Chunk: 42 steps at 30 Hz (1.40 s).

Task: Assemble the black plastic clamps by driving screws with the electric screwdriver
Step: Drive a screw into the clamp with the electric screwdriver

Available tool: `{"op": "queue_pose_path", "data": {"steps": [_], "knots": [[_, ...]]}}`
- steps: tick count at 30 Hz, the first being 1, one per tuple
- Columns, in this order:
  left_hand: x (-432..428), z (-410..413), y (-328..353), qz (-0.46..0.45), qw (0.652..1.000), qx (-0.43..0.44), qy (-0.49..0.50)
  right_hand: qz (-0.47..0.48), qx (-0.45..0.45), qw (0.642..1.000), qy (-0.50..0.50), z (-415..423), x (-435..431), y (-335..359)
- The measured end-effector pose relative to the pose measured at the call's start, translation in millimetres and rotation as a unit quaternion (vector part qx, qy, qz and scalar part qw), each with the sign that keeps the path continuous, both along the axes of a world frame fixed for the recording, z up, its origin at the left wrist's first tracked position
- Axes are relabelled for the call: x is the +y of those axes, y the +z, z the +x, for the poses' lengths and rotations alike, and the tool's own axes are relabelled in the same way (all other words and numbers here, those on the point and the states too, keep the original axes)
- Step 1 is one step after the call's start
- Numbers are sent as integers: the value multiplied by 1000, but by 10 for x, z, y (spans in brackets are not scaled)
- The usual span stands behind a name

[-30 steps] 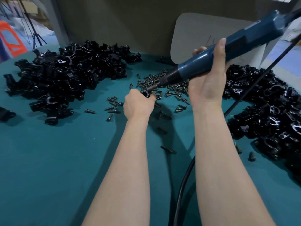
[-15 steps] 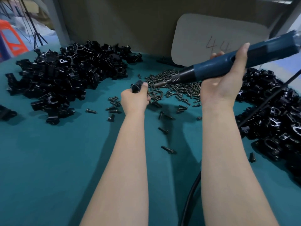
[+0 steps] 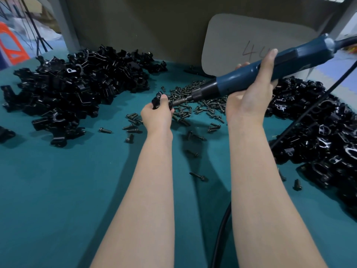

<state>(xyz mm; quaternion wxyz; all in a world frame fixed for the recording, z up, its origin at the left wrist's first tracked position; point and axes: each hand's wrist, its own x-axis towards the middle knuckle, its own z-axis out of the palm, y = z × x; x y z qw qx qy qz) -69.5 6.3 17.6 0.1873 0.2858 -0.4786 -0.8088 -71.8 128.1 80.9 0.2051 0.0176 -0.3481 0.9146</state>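
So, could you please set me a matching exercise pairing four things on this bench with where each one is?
Things:
1. electric screwdriver
2. black clamp
3. loose screws
4. grey card marked 44

Places:
A. gripped in the left hand
B. standing upright at the back
C. gripped in the right hand
D. heaped on the teal table

Pairs: 1-C, 2-A, 3-D, 4-B.
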Motion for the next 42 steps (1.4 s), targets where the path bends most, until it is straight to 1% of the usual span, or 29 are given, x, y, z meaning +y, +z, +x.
{"op": "queue_pose_path", "data": {"steps": [3, 7, 12, 16, 18, 22, 28, 36, 42], "knots": [[2, 8, 5, -2, 1000, -6, 3, 10, -2, 1000, 0, -8, -13, -10], [-9, 7, 7, 18, 1000, -5, 8, 26, 5, 1000, -4, -12, -32, -21], [26, 10, -11, 16, 1000, -18, 11, 109, 57, 992, -12, 14, -133, 12], [5, 4, -32, 2, 999, -28, 19, 160, 109, 981, 5, 40, -243, 32], [-7, -4, -55, -1, 999, -25, 20, 163, 117, 980, -2, 44, -258, 23], [10, -18, -59, 1, 999, -26, 25, 153, 96, 983, -12, 38, -236, -15], [34, 22, -29, -1, 999, -35, 41, 178, 95, 979, -8, 66, -281, 24], [29, 8, -54, -4, 999, -21, 31, 194, 92, 977, -14, 99, -296, 23], [24, 1, -42, 18, 999, -21, 27, 207, 102, 973, -13, 98, -350, 17]]}}
